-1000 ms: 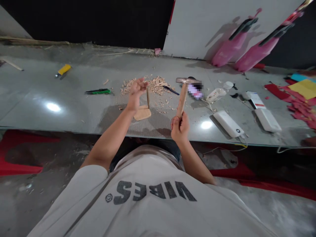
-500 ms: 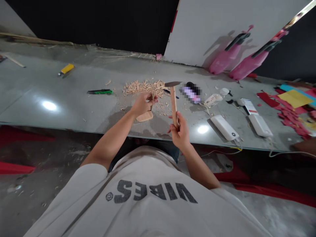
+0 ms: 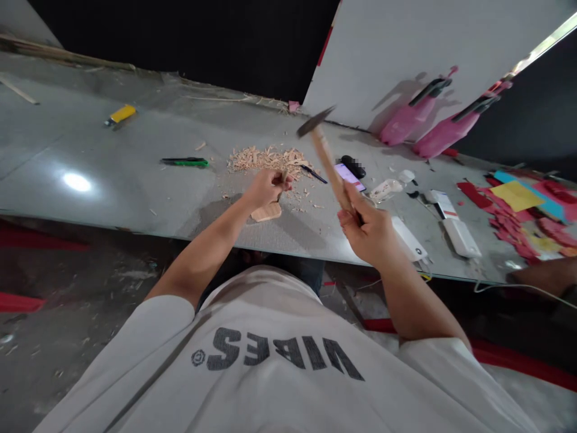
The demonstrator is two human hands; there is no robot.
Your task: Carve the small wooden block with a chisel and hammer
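My left hand [image 3: 265,187] is closed around a slim upright chisel [image 3: 283,177], most of it hidden by the fingers. Its lower end stands over a small flat piece of pale wood [image 3: 267,212] near the table's front edge; whether the tip touches the wood I cannot tell. My right hand [image 3: 370,231] grips the lower part of a wooden-handled hammer [image 3: 328,161]. The hammer is raised to the right of the chisel, its dark metal head up and away from the wood. Behind my left hand lies a heap of wood shavings [image 3: 259,159].
On the grey table [image 3: 112,198] lie a green cutter knife [image 3: 186,162], a yellow cutter [image 3: 121,114] and a dark pen-like tool [image 3: 314,174]. Rightward are a phone [image 3: 349,176], white power banks [image 3: 460,237] with cables, and coloured scraps [image 3: 518,195]. Pink bottles [image 3: 408,117] stand by the wall.
My right hand has lifted the hammer up and to the right, tilting its head leftward. My left hand stays over the wood with the chisel. The view has shifted slightly.
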